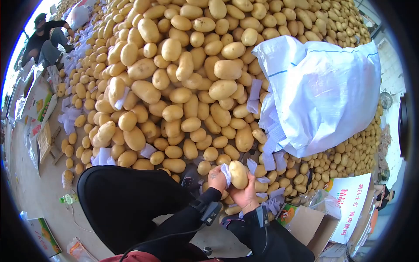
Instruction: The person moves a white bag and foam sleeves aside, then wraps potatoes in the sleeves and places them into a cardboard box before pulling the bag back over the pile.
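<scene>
My right hand (247, 194) is wrapped round the lower right side of a large yellow potato (238, 174), which it holds up just above my feet. Against the potato's left side, my left hand (217, 179) has its fingers closed on a white foam net sleeve (226, 174). The sleeve touches the potato but does not cover its front. Both hands are close together in front of a big potato pile (183, 105). More foam sleeves (274, 201) lie to the right of my hands.
A large white woven sack (323, 96) spilling foam sleeves rests on the pile at right. An open cardboard box (310, 227) stands at lower right. Another person (43, 39) sits at upper left near cartons. My bent knee (126, 196) rises at left.
</scene>
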Tool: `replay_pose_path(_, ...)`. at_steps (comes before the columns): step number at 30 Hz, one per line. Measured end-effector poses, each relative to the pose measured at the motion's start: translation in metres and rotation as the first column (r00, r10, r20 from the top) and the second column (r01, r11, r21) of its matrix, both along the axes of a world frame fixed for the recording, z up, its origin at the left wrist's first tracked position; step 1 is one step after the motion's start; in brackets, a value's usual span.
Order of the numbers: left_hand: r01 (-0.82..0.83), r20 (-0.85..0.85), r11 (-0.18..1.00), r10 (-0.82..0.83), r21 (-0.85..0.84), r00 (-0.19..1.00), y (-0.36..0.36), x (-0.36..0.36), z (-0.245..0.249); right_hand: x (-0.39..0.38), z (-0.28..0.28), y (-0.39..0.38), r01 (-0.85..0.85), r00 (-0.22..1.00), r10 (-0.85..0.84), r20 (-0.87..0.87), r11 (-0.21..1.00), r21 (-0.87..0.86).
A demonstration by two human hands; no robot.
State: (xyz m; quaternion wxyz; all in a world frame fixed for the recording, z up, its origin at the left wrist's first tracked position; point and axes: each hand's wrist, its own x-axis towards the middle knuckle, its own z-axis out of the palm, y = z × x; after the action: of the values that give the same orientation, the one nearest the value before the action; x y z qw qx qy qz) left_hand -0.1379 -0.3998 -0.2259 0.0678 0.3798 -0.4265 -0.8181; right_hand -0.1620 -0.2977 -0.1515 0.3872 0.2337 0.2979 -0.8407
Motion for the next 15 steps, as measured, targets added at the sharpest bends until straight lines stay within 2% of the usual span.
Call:
replay_pose_path(1, 0.105, 0.030, 0.957, -0.101, -0.271, 0.994, 0.000, 0.007, 0.003, 0.012, 0.001, 0.006, -0.007, 1.000, 0.007, -0.013, 1.000, -0.006)
replay_pose_path(2, 0.092, 0.018, 0.956, -0.091, -0.278, 0.996, -0.007, 0.010, 0.019, 0.022, 0.004, 0.013, 0.036, 0.998, -0.034, -0.058, 0.999, 0.031)
replay_pose_path(3, 0.184, 0.118, 0.909, -0.150, -0.375, 0.982, -0.017, 0.012, 0.046, 0.027, 0.008, 0.016, 0.082, 0.991, -0.075, -0.107, 0.995, 0.063)
replay_pose_path(4, 0.281, 0.227, 0.845, -0.195, -0.456, 0.954, -0.024, 0.018, 0.069, 0.035, 0.029, 0.018, 0.050, 0.990, -0.024, -0.141, 0.982, 0.183)
replay_pose_path(5, 0.271, 0.220, 0.843, -0.186, -0.464, 0.958, -0.024, 0.026, 0.082, 0.036, 0.041, 0.029, -0.096, 0.928, 0.191, -0.319, 0.952, 0.292)
replay_pose_path(7, 0.189, 0.090, 0.576, -0.196, -0.795, 0.976, -0.021, 0.039, 0.103, 0.044, 0.065, 0.031, 0.060, 0.724, 0.441, -0.531, 0.726, 0.685)
replay_pose_path(8, 0.151, 0.023, 0.438, -0.282, -0.886, 0.959, -0.013, 0.050, 0.111, 0.045, 0.072, 0.029, 0.063, 0.716, 0.442, -0.541, 0.731, 0.680)
replay_pose_path(9, 0.087, -0.045, 0.286, -0.425, -0.954, 0.904, -0.006, 0.057, 0.112, 0.046, 0.078, 0.028, 0.261, 0.474, 0.698, -0.537, 0.471, 0.842)
replay_pose_path(10, 0.111, -0.035, 0.301, -0.440, -0.947, 0.897, -0.005, 0.064, 0.128, 0.046, 0.084, 0.029, 0.516, 0.244, 0.897, -0.369, 0.203, 0.832)
replay_pose_path(11, 0.133, -0.027, 0.316, -0.455, -0.939, 0.890, -0.006, 0.069, 0.142, 0.043, 0.094, 0.040, 0.548, 0.229, 0.934, -0.274, 0.109, 0.829)
replay_pose_path(12, -0.001, -0.108, 0.418, -0.233, -0.908, 0.967, -0.017, 0.064, 0.133, 0.037, 0.109, 0.057, 0.577, 0.219, 0.961, -0.171, 0.014, 0.816)
replay_pose_path(13, -0.149, -0.166, 0.487, 0.009, -0.860, 0.986, -0.038, 0.057, 0.116, 0.029, 0.126, 0.077, 0.607, 0.333, 0.934, -0.131, -0.106, 0.788)
replay_pose_path(14, -0.234, -0.176, 0.493, 0.162, -0.838, 0.971, -0.075, 0.057, 0.100, 0.014, 0.133, 0.118, 0.683, 0.310, 0.939, -0.146, -0.113, 0.721)
replay_pose_path(15, -0.195, -0.063, 0.366, 0.343, -0.910, 0.937, -0.113, 0.057, 0.065, 0.003, 0.147, 0.160, 0.749, 0.321, 0.946, -0.051, -0.220, 0.625)
